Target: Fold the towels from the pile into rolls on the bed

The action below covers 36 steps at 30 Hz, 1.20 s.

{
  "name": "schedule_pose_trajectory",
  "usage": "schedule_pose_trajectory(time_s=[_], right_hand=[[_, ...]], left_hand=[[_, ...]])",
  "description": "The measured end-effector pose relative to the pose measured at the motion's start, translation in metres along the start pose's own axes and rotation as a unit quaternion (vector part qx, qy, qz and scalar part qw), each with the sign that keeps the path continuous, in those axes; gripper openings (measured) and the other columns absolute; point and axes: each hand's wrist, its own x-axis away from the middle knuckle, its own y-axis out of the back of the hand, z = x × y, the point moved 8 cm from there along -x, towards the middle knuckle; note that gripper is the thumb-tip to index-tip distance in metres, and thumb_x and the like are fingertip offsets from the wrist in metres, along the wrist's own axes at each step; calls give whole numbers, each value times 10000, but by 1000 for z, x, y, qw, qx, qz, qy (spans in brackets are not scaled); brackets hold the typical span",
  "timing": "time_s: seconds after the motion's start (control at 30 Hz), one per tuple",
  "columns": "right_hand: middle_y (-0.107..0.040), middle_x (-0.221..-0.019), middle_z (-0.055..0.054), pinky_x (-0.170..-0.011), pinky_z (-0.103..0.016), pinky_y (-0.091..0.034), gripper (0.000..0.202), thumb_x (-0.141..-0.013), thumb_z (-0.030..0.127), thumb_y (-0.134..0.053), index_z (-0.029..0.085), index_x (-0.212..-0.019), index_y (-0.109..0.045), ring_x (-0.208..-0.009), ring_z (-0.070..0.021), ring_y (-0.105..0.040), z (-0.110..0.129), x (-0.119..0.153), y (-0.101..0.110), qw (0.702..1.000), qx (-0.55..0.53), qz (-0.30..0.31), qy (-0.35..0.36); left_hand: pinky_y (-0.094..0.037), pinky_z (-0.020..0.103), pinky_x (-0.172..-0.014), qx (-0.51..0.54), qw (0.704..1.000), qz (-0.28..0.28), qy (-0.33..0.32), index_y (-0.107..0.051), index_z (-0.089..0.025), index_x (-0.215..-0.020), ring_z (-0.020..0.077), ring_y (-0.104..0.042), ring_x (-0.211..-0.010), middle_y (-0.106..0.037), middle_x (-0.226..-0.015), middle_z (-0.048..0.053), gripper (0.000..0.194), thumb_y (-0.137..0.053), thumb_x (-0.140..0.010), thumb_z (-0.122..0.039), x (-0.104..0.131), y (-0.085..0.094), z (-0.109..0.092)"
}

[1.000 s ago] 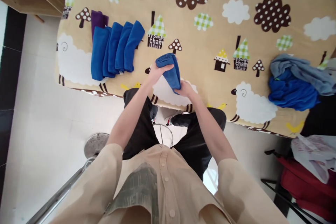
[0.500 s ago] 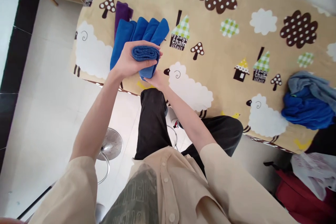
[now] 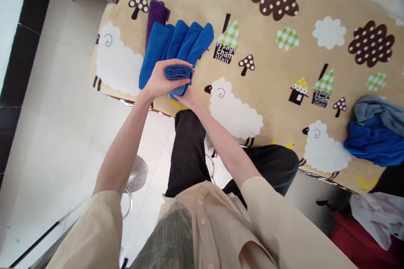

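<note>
Cloth (image 3: 177, 72), blue and folded into a thick bundle, is held above the near edge of the patterned spread, its layered end facing up; the left hand (image 3: 160, 79) grips it near that end, thumb along the near side and fingers along the far side; the right hand (image 3: 188, 96) is closed on its lower end, its fingers partly hidden.

Just beyond, folded blue cloths (image 3: 188, 38) lie side by side in an overlapping row, their lower ends partly hidden by the left hand; I cannot tell whether the hand touches them; a purple cloth (image 3: 155, 16) sticks out at the row's left end.

The spread (image 3: 268, 92) is beige, printed with sheep, clouds, mushrooms and little houses; well apart, towards its right end, a crumpled blue cloth (image 3: 375, 141) lies with a grey-blue cloth (image 3: 378, 108) against it; below that corner are a white plastic bag (image 3: 375, 214) and a red bag (image 3: 353, 237); a round metal disc (image 3: 139, 174) shows above the pale floor (image 3: 69, 105) beside the left forearm.
</note>
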Motion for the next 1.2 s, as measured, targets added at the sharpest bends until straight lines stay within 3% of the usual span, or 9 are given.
schedule_pose_trajectory(time_s=[0.13, 0.7, 0.8, 0.87, 0.93, 1.0, 1.07, 1.13, 1.2], right_hand=[[-778, -982, -91, -958, -485, -598, 141, -845, 331, -819, 243, -887, -718, -1054, -370, -748, -5, -3, -1, 999, 37, -8, -32], [-769, -1006, -104, -928, -449, -599, 199, -891, 349, -792, 183, -960, -705, -1018, -328, -745, -8, -5, -6, 999, 50, -2, -14], [-771, -1035, -114, -951, -450, -597, 242, -867, 353, -816, 180, -999, -711, -1033, -324, -746, -6, -7, -6, 999, 42, -1, -8], [-768, -1094, -113, -1001, -469, -586, 365, -808, 389, -867, 192, -1075, -714, -1099, -328, -735, -5, -4, -2, 1000, 29, -7, -8], [-749, -1209, -118, -1052, -493, -567, 529, -762, 451, -891, 212, -1193, -698, -1187, -326, -710, -7, 9, 12, 999, 14, -25, -13], [-708, -1331, -130, -1078, -505, -555, 604, -791, 503, -842, 234, -1301, -662, -1254, -312, -682, -18, 36, 39, 998, 6, -54, -33], [-696, -1363, -139, -1055, -505, -574, 547, -865, 520, -731, 245, -1331, -651, -1249, -293, -688, -41, 77, 75, 994, 6, -79, -70], [-719, -1331, -125, -1016, -497, -606, 458, -900, 519, -634, 273, -1284, -675, -1206, -278, -714, -68, 129, 118, 990, 1, -94, -104], [-739, -1287, -113, -996, -507, -626, 388, -895, 537, -593, 311, -1186, -713, -1166, -288, -736, -97, 188, 166, 981, 13, -130, -146]], left_hand=[[-600, 460, -1069, 16, 1000, -12, 7, -787, -206, -1046, 307, -736, -1153, -783, -1070, 85, 419, -942, -660, -263, -1, 4, 3], [-605, 463, -1056, -18, 1000, 4, -14, -789, -208, -1064, 308, -738, -1143, -780, -1086, 94, 411, -915, -718, -389, -2, 5, 5], [-577, 480, -1096, -57, 998, -7, -37, -753, -236, -1187, 338, -682, -1266, -766, -1168, 110, 558, -923, -711, -473, -7, 10, 3], [-523, 481, -1166, -101, 990, -63, -73, -648, -310, -1376, 344, -556, -1436, -693, -1377, 108, 762, -910, -710, -573, -6, 20, -8], [-445, 458, -1241, -133, 971, -159, -123, -454, -430, -1538, 303, -399, -1563, -516, -1606, 33, 853, -787, -802, -703, 5, 33, -26], [-395, 426, -1271, -151, 941, -257, -158, -283, -522, -1598, 257, -313, -1607, -381, -1695, -60, 753, -551, -939, -773, 30, 41, -44], [-405, 424, -1256, -164, 921, -314, -159, -256, -539, -1595, 238, -349, -1587, -392, -1681, -73, 616, -392, -1024, -726, 59, 37, -53], [-402, 468, -1255, -177, 934, -286, -123, -382, -478, -1551, 258, -403, -1553, -475, -1620, -17, 533, -426, -1045, -640, 78, 17, -46], [-344, 525, -1288, -174, 963, -194, -73, -560, -383, -1431, 305, -402, -1551, -544, -1557, 45, 467, -580, -998, -556, 82, -13, -23]])
